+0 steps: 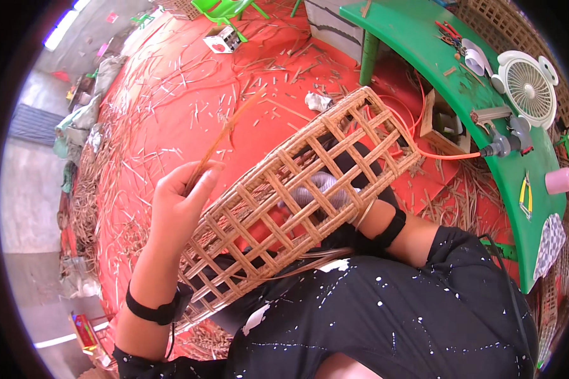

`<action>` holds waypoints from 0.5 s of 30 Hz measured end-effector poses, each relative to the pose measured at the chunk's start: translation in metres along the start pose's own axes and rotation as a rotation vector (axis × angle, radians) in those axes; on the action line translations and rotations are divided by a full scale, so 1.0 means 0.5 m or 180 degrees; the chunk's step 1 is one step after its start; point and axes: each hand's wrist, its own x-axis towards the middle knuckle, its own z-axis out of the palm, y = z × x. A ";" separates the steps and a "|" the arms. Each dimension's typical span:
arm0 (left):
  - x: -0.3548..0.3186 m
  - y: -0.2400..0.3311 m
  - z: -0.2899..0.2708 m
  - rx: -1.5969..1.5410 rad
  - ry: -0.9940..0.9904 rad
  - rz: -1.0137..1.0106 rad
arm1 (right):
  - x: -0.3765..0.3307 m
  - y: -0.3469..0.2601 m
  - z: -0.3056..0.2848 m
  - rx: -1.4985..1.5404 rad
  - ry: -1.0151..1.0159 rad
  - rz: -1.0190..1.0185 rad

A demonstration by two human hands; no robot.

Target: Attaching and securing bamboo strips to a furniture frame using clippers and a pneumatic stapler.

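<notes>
A long woven rattan basket (278, 196) with an open lattice lies slantwise across my lap, its far end up to the right. My left hand (182, 192) is beside its left long edge, thumb and fingers closed on a thin brown rattan strip (224, 134) that points up and away. My right hand (325, 188), in a grey striped glove, shows through the lattice on the far side of the weave; its fingers are mostly hidden. Loose strips (310, 264) trail from the basket's near edge.
On the right, a green table (417, 41) carries a white fan (528, 88), a nail gun (509, 140) with an orange hose, yellow-handled pliers (525, 194) and a pink cup (559, 181). Rattan scraps litter the red floor (164, 120). A green chair (224, 7) stands at the back.
</notes>
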 end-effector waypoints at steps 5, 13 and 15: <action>-0.015 0.005 0.022 -0.0082 -0.0398 0.0081 | 0.006 0.008 0.003 -0.0293 -0.0800 -0.0332; -0.010 -0.011 0.024 0.0050 -0.0247 -0.0101 | 0.007 -0.012 0.004 -0.2126 -0.0853 -0.1259; -0.010 -0.016 0.029 -0.0178 -0.0197 -0.0025 | 0.022 -0.004 -0.009 -0.2908 -0.0881 -0.2227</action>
